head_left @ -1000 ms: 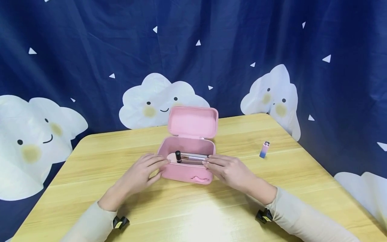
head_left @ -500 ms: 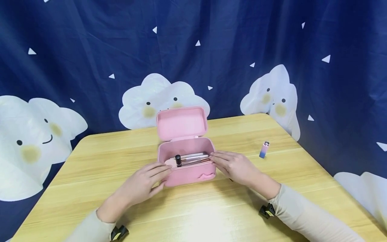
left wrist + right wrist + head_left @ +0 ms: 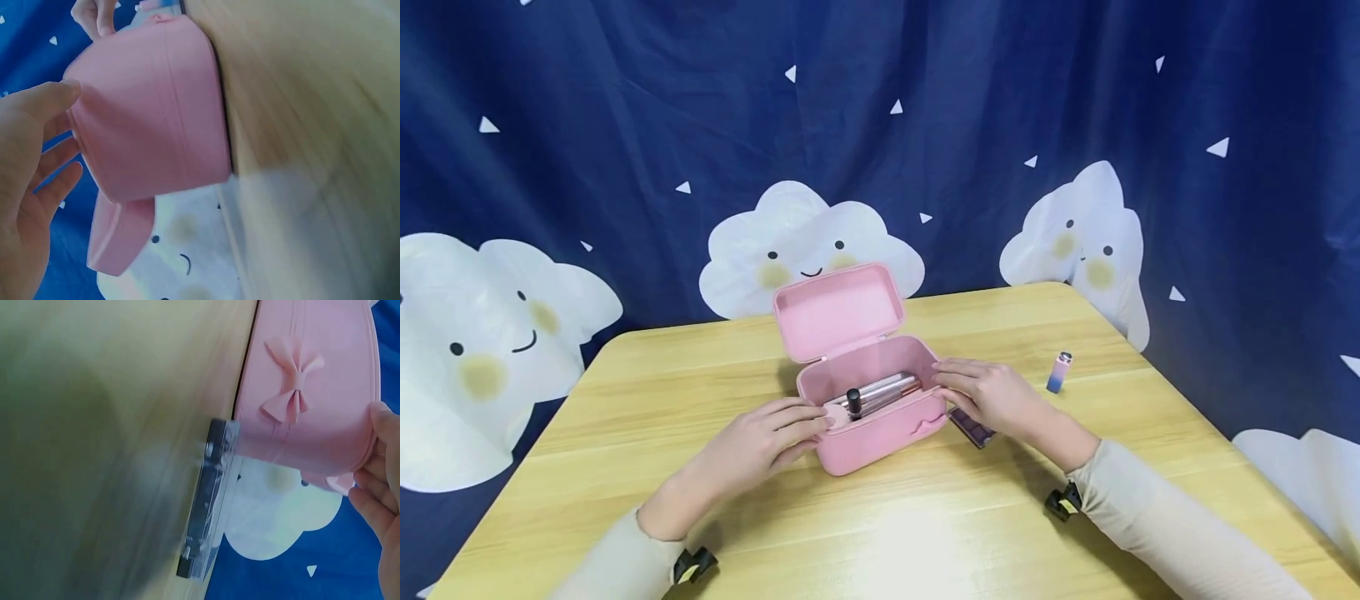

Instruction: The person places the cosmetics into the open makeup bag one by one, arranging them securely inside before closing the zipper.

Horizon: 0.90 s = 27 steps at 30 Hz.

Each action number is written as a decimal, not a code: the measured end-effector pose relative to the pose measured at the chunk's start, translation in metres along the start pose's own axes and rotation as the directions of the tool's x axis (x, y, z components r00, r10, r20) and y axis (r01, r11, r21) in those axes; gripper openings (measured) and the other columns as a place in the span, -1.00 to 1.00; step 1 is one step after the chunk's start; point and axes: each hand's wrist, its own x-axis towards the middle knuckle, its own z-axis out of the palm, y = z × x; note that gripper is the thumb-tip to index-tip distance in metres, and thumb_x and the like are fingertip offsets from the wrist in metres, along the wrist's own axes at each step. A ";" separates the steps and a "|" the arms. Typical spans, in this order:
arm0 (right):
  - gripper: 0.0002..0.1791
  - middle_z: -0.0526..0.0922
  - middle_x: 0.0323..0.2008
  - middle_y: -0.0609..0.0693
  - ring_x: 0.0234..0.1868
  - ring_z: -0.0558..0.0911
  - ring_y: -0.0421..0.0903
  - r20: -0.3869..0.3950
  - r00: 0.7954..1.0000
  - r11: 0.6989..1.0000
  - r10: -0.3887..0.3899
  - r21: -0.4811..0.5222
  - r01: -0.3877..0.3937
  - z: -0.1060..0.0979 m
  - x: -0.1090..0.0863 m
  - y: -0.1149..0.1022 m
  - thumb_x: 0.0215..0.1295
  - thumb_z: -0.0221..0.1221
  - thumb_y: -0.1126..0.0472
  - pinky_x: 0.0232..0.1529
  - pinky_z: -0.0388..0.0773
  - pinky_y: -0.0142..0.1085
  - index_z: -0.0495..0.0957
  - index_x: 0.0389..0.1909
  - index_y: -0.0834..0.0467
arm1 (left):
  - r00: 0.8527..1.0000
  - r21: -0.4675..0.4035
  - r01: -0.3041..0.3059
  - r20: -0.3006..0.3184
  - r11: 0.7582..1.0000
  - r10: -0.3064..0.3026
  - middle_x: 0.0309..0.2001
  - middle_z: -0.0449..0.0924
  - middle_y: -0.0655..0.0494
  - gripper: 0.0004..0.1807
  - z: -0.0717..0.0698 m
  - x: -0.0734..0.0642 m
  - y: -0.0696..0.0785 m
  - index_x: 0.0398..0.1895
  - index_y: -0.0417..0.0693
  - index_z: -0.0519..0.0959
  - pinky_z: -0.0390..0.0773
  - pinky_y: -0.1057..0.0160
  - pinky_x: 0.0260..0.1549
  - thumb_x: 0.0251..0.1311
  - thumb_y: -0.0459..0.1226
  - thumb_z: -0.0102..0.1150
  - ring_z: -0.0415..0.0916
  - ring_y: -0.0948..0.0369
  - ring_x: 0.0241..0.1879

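Observation:
A pink cosmetic case (image 3: 872, 446) with a bow (image 3: 295, 378) on its front sits at an angle on the table, its lid (image 3: 841, 311) raised. My left hand (image 3: 767, 437) grips the left end of the rim, thumb outside and fingers over the edge. At the opposite end, my right hand (image 3: 996, 400) holds the rim the same way. Inside lie slim silvery sticks (image 3: 883, 393), a black-capped tube (image 3: 853, 402) standing up, and a pale pink rounded piece (image 3: 837, 416) partly behind the left fingers.
Just right of the case, a dark palette with square pans (image 3: 972, 428) lies on the wooden table (image 3: 647, 400), partly under the right hand. Farther right stands a pink-and-blue lipstick (image 3: 1059, 372). A blue cloud-print curtain (image 3: 970, 108) hangs behind the table.
Both hands have turned the case counterclockwise: its lid has swung left, and its left front corner has come nearer. The dark palette beside it has come into view.

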 end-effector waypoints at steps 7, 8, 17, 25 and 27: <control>-0.71 0.67 0.00 0.15 0.00 0.66 0.07 0.035 0.999 1.000 0.015 -0.008 -0.014 0.001 0.000 0.009 0.23 0.27 0.24 -0.04 0.60 -0.07 0.67 -0.05 0.26 | 0.999 0.044 -0.054 0.009 0.998 0.053 -0.05 0.66 0.07 -0.57 0.004 0.004 0.002 0.02 -0.10 0.64 0.54 0.09 0.02 0.56 -0.23 -0.31 0.57 0.09 -0.01; -0.69 0.67 0.00 0.15 0.00 0.66 0.07 0.036 0.999 1.000 0.029 -0.009 -0.029 0.001 0.000 0.010 0.20 0.28 0.25 -0.04 0.60 -0.07 0.66 -0.04 0.27 | 0.998 0.055 -0.061 0.012 0.997 0.061 -0.05 0.65 0.07 -0.58 0.005 0.005 0.004 0.03 -0.09 0.64 0.53 0.09 0.02 0.56 -0.24 -0.30 0.56 0.09 -0.01; -0.61 0.61 0.06 0.20 0.10 0.59 0.15 0.062 0.994 0.993 0.092 -0.075 -0.087 0.000 0.008 -0.007 0.19 0.32 0.21 0.14 0.48 -0.01 0.63 0.02 0.27 | 0.998 0.045 -0.058 -0.016 0.997 0.059 -0.05 0.65 0.15 -0.66 0.018 0.017 0.016 0.05 -0.02 0.65 0.50 0.13 0.04 0.44 -0.25 -0.13 0.53 0.09 -0.05; -0.59 0.65 0.03 0.05 0.11 0.59 0.00 0.071 0.995 0.998 -0.066 -0.015 0.067 -0.002 0.026 -0.061 0.24 0.29 0.08 0.17 0.48 -0.10 0.62 0.06 0.18 | 0.999 0.089 -0.034 -0.029 0.995 0.037 -0.08 0.66 0.16 -0.62 0.028 0.036 0.031 0.04 -0.02 0.66 0.53 0.19 -0.05 0.13 -0.33 0.12 0.54 0.13 -0.10; -0.61 0.67 0.00 0.02 0.08 0.60 -0.04 0.082 0.993 0.996 -0.083 -0.020 0.085 -0.001 0.027 -0.071 0.26 0.28 0.06 0.16 0.48 -0.13 0.63 0.04 0.16 | 0.999 0.108 -0.012 -0.045 0.994 0.017 -0.11 0.68 0.18 -0.67 0.031 0.040 0.034 -0.01 0.00 0.68 0.54 0.22 -0.09 0.17 -0.31 0.10 0.54 0.16 -0.12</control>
